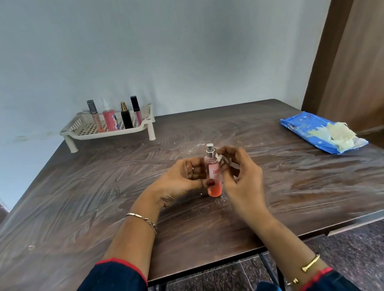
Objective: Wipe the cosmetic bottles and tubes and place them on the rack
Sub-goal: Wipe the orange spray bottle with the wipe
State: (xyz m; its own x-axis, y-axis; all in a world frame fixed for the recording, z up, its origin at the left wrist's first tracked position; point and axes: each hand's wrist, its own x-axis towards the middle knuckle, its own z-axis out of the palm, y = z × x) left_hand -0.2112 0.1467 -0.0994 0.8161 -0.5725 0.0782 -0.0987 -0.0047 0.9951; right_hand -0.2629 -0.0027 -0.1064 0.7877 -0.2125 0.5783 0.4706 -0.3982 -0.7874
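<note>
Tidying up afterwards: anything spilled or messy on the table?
Yes: white specks lie scattered on the table near the pink spray bottle, and crumpled wipes spill from the open blue pack at the right.

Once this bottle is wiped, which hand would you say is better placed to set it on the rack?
Probably the left: the left hand grips the pink bottle, and the rack stands far left on the table; the right hand holds the wipe.

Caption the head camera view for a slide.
Left hand holds a spray bottle upright; right hand presses a wipe to its neck; rack behind.
</note>
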